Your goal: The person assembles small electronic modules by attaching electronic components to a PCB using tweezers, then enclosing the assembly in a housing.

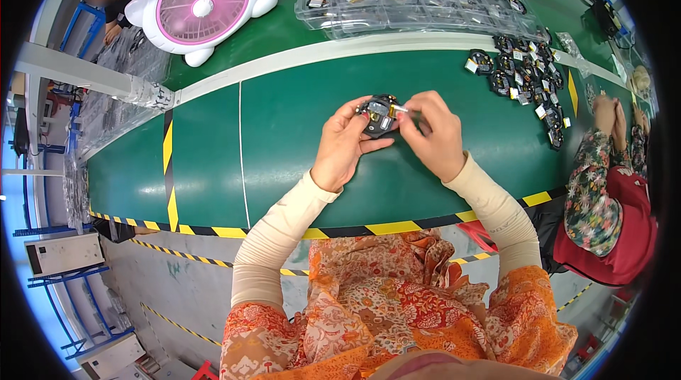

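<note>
You held the round black circuit module (378, 123) above the green worktable (305, 188), midway between both hands. Your left hand (340, 142) was clamped on it, thumb over the module's left part and fingers beneath; the module lay up and to the right of that palm. Your right hand (436, 135) was at the opposite side, thumb and forefinger drawn close at the outer end of a small pale strip (400, 108). Key relation: the strip ran roughly left to right from the module's upper right edge toward your right fingertips, which were nearer to it than your left. The module, being nearly round, gave no clear long axis. Obscured: your fingers covered the module's underside and part of its rim. I could not tell whether your right fingertips pinched the strip or only touched it, nor whether its inner end was attached; component detail was too small to read.
</note>
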`<state>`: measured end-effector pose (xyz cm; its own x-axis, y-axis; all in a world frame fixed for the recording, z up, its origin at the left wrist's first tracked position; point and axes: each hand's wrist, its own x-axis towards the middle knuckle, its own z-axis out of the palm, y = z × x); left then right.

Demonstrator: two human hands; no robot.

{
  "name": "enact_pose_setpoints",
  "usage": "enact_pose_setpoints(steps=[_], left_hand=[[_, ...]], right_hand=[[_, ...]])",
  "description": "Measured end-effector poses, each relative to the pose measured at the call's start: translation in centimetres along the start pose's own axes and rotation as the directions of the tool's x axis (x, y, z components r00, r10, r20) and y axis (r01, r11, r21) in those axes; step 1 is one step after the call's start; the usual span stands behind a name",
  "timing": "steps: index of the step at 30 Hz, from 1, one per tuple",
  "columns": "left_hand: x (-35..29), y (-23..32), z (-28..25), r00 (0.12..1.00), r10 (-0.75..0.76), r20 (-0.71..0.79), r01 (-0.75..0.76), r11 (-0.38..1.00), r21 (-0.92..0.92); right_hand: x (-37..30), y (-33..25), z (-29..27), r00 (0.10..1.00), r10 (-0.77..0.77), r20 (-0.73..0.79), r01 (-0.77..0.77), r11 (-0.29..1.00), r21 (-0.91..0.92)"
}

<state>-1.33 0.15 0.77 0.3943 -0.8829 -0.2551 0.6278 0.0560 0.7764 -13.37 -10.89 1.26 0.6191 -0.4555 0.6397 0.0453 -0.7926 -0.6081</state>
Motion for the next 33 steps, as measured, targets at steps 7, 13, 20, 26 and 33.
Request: enact_pose_setpoints(steps=[7, 13, 20, 26, 33], left_hand=[[0.1, 0.2, -0.1, 0.995, 0.049, -0.090, -0.043, 0.997, 0.062], [0.0, 0.7, -0.5, 0.994, 0.055, -0.093, -0.038, 0.984, 0.175], [0.2, 0.2, -0.8, 0.993, 0.003, -0.120, -0.011, 0.998, -0.064], [0.4, -0.8, -1.2, 0.992, 0.046, -0.117, -0.055, 0.996, -0.070], [0.6, -0.8, -0.9, 0.986, 0.034, -0.166, -0.042, 0.998, -0.045]], right_hand=[[0.0, 0.7, 0.1, 0.927, 0.364, 0.090, -0.374, 0.884, 0.280], [1.1, 2.1, -2.2, 0.970, 0.210, -0.124, -0.171, 0.948, 0.267], [-0.3, 0.0, -0.7, 0.886, 0.421, 0.196, -0.422, 0.555, 0.717], [-0.6, 1.0, 0.8, 0.817, 0.453, 0.357, -0.555, 0.446, 0.702], [-0.4, 1.5, 1.2, 0.772, 0.504, 0.387, -0.611, 0.421, 0.671]])
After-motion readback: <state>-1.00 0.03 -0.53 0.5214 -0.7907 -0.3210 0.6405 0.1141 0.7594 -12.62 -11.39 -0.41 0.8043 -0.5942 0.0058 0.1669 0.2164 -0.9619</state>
